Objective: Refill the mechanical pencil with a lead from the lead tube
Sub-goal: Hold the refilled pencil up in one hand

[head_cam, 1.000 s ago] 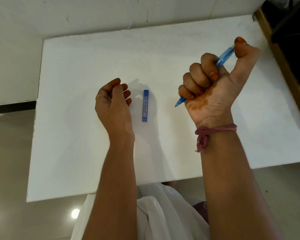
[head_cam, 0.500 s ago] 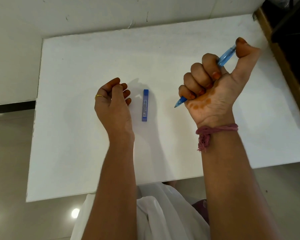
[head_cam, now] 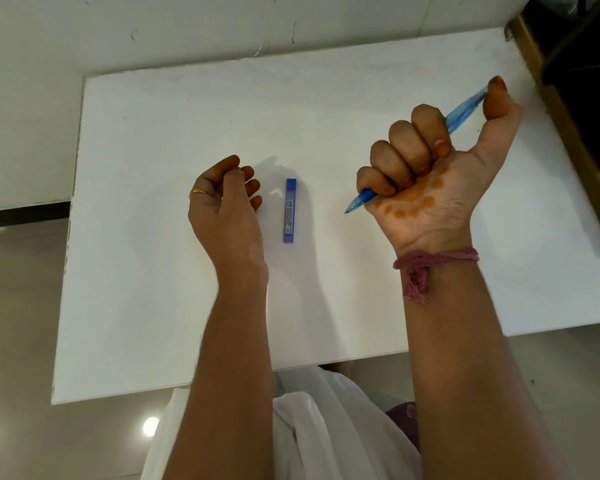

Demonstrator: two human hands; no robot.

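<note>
My right hand [head_cam: 430, 174] grips the blue mechanical pencil [head_cam: 465, 110] in a fist above the white table [head_cam: 153, 289]. The thumb rests on the pencil's back end and the tip points down and left. A blue lead tube [head_cam: 290, 210] lies flat on the table between my hands, pointing away from me. To the tube's left, my left hand [head_cam: 224, 199] rests on the table with its fingers loosely curled and nothing in it. A small gap separates it from the tube.
A brown wooden piece of furniture with a dark object [head_cam: 575, 81] on it stands past the table's right edge. The wall [head_cam: 187, 29] runs along the table's far edge. White clothing [head_cam: 319, 427] shows below the near edge.
The right hand and the pencil shifted very slightly. The left hand and the tube stayed where they were.
</note>
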